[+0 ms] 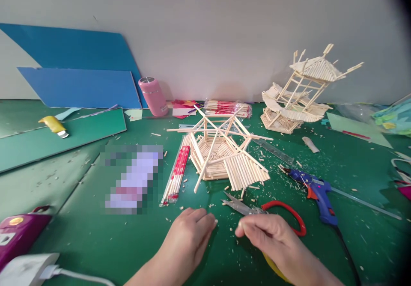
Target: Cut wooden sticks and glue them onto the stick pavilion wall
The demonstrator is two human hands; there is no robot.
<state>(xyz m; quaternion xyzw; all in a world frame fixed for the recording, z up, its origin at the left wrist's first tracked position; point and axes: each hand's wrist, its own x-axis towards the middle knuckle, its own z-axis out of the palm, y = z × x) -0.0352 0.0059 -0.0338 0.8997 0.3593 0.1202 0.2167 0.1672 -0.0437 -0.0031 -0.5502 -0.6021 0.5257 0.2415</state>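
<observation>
Now resting on red-handled scissors [257, 211] with curled right hand [269, 234], grip unclear; left hand [189, 230] lying loosely closed, empty, beside. Just beyond, crowding: stick model [221, 155], blue glue gun [316, 194], packaged sticks [176, 174].

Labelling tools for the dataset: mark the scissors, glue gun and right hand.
scissors [247, 209]: head view, on the metal blades.
glue gun [316, 192]: head view, on the blue body.
right hand [272, 234]: head view, back of the hand.
</observation>
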